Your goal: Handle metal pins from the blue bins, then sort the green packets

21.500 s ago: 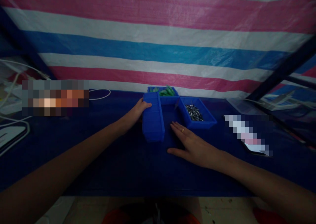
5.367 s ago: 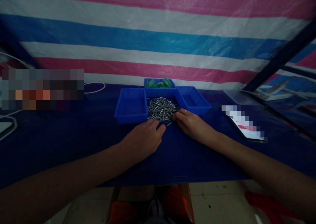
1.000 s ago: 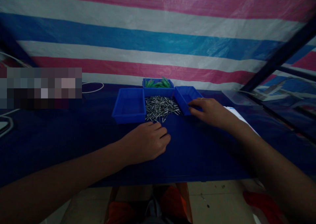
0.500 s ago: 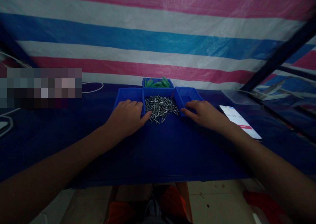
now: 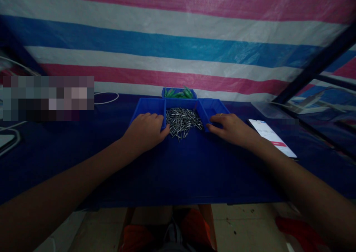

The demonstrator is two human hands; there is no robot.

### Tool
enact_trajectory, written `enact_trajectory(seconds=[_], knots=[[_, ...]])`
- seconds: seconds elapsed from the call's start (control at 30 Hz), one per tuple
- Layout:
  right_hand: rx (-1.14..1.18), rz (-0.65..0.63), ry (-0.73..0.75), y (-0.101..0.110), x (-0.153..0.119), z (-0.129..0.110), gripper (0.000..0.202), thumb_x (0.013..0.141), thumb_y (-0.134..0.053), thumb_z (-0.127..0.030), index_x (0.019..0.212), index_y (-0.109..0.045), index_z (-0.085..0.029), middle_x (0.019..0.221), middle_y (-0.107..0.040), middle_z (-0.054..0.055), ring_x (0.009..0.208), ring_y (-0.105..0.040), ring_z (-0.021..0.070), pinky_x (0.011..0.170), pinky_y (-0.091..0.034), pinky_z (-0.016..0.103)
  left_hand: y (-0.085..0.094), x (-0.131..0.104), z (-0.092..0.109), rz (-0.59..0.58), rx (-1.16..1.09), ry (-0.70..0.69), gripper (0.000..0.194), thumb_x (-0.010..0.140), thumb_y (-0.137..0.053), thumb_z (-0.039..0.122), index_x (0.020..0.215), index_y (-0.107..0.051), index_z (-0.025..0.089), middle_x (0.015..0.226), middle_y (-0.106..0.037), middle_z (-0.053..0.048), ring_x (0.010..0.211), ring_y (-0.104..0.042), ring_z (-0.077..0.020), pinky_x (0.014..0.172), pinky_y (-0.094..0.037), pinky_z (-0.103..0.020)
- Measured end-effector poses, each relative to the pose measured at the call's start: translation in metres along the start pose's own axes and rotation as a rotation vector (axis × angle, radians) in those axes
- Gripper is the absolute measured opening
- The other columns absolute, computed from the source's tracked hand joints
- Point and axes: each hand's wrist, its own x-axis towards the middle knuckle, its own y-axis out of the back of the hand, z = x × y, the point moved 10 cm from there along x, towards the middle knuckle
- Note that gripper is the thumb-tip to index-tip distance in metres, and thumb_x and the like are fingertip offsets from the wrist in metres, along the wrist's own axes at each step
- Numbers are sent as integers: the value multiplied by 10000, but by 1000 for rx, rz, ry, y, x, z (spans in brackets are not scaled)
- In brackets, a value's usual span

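My left hand (image 5: 147, 130) grips the near edge of the left blue bin (image 5: 151, 105), its fingers over the rim and its thumb on the outside, beside the metal pieces. My right hand (image 5: 226, 129) holds the near edge of the right blue bin (image 5: 213, 106), fingers reaching inside. Between the two bins lies a heap of thin silvery metal pieces (image 5: 183, 122) on the dark blue table (image 5: 180, 170). Behind the heap stands a third blue bin (image 5: 180, 102) with green pieces (image 5: 179, 93) in it.
A lit phone (image 5: 271, 137) lies right of my right hand. A white cable (image 5: 108, 98) curls at the back left, near a pixelated patch. A striped sheet (image 5: 178, 52) hangs behind the table, with dark frame bars at both sides.
The left bin and my left hand have shifted slightly right, closer to the heap. The whole view has also moved a little. Both hands keep their hold.
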Motion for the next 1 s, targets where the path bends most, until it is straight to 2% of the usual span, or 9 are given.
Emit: enact_trajectory(seconds=[0.2, 0.53, 0.63, 0.77, 0.87, 0.93, 1.0], knots=[[6, -31, -1, -4, 0, 2, 279, 891, -374, -376, 747, -530, -194, 757, -600, 71, 701, -570, 200, 644, -401, 344, -4, -2, -3, -46, 12, 54, 395, 886, -318, 382, 819, -603, 118, 781, -646, -110, 745, -606, -249, 668, -433, -341], [44, -7, -8, -1, 0, 1, 302, 892, -403, -398, 717, -547, -199, 687, -585, 47, 644, -551, 182, 611, -380, 323, -2, -2, -5, -32, 59, 42, 397, 879, -318, 385, 815, -609, 123, 761, -652, -106, 732, -613, -256, 682, -422, -357], [70, 52, -70, 7, -2, 6, 346, 899, -386, -446, 767, -587, -197, 717, -612, 49, 669, -574, 188, 626, -399, 324, -2, -1, -6, -36, 61, 41, 397, 879, -318, 389, 819, -608, 124, 755, -652, -102, 732, -617, -256, 689, -423, -363], [60, 212, -154, 32, -1, 22, 352, 900, -385, -425, 818, -629, -185, 768, -647, 69, 699, -596, 205, 654, -419, 333, -2, -2, -6, -38, 46, 44, 372, 874, -331, 371, 819, -603, 122, 764, -653, -107, 739, -618, -260, 680, -427, -362], [-21, 271, -171, 47, 13, 40, 326, 889, -410, -377, 852, -651, -160, 823, -666, 102, 751, -606, 228, 691, -423, 338, -2, -2, -6, -49, 34, 40, 351, 871, -335, 350, 818, -597, 123, 773, -654, -107, 741, -617, -257, 686, -429, -363], [-56, 242, -186, 48, 32, 55, 324, 890, -404, -335, 898, -657, -133, 888, -674, 126, 803, -611, 235, 715, -424, 325, -3, -2, -7, -60, 22, 46, 342, 866, -338, 343, 825, -595, 122, 777, -655, -107, 739, -616, -251, 692, -431, -362], [-117, 153, -195, 42, 57, 68, 335, 894, -390, -308, 975, -647, -108, 983, -666, 140, 878, -607, 239, 757, -416, 308, -4, -2, -8, -68, 14, 56, 338, 864, -338, 341, 834, -595, 123, 782, -655, -106, 738, -615, -242, 700, -432, -358]])
